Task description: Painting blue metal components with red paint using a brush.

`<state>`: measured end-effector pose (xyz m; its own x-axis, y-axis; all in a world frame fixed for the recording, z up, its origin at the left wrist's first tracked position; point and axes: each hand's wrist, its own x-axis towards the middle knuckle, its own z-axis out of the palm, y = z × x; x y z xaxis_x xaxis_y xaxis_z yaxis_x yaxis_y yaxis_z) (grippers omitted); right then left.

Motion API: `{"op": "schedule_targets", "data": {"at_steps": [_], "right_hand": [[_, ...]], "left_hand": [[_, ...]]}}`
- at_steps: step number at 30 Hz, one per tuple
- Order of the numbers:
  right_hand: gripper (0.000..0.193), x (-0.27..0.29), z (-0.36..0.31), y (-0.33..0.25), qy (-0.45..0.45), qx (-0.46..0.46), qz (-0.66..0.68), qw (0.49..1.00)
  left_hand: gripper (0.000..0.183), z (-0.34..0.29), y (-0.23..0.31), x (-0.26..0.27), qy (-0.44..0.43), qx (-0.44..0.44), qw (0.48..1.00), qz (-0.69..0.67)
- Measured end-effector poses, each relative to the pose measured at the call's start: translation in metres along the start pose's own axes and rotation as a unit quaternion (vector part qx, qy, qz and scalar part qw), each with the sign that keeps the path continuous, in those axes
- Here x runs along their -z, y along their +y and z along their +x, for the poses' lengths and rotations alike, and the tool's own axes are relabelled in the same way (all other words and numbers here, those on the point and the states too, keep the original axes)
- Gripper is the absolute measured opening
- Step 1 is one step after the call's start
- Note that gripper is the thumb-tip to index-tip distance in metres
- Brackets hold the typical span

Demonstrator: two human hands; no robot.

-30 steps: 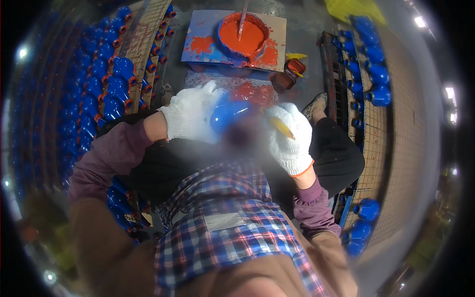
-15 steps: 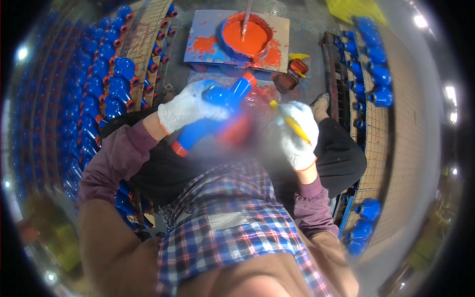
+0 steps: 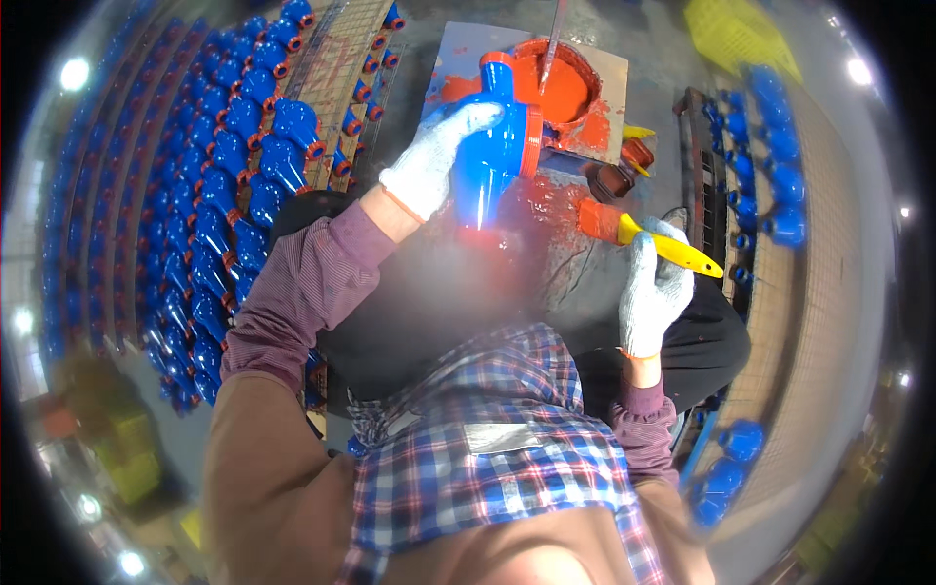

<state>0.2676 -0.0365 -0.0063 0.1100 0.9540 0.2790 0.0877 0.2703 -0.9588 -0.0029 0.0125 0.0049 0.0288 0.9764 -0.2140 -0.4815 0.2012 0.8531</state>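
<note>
Plaid apron (image 3: 497, 458) nearest, and out past it the gloved right hand (image 3: 655, 297) has its fingers closed on a yellow-handled brush (image 3: 682, 255), red bristles pointing left, well apart from the work! Over to the gloved left hand (image 3: 432, 161), gripping a glossy blue fitting (image 3: 486, 161) by its left side, held up in front, narrow neck upward, red threaded ring facing right. Beyond it, partly hidden, a bucket (image 3: 594, 86) of orange-red paint sits on a splattered board (image 3: 612, 70). Far right, a yellow crate (image 3: 736, 34)!

Lamps (image 3: 74, 74) glare near the dark, curved rim; haze blurs the middle.
</note>
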Motion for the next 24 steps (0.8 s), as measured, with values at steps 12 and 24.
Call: {"op": "schedule_targets", "data": {"at_steps": [12, 24], "right_hand": [[0.025, -0.003, -0.017, -0.038, -0.055, 0.186, -0.145, 0.97], [0.028, -0.04, -0.033, -0.09, -0.234, 0.41, -0.227, 0.852]], "left_hand": [[0.021, -0.007, 0.011, -0.018, 0.009, 0.015, 0.988, -0.153], [0.049, 0.002, -0.01, 0.026, -0.076, -0.069, 0.991, -0.082]]}}
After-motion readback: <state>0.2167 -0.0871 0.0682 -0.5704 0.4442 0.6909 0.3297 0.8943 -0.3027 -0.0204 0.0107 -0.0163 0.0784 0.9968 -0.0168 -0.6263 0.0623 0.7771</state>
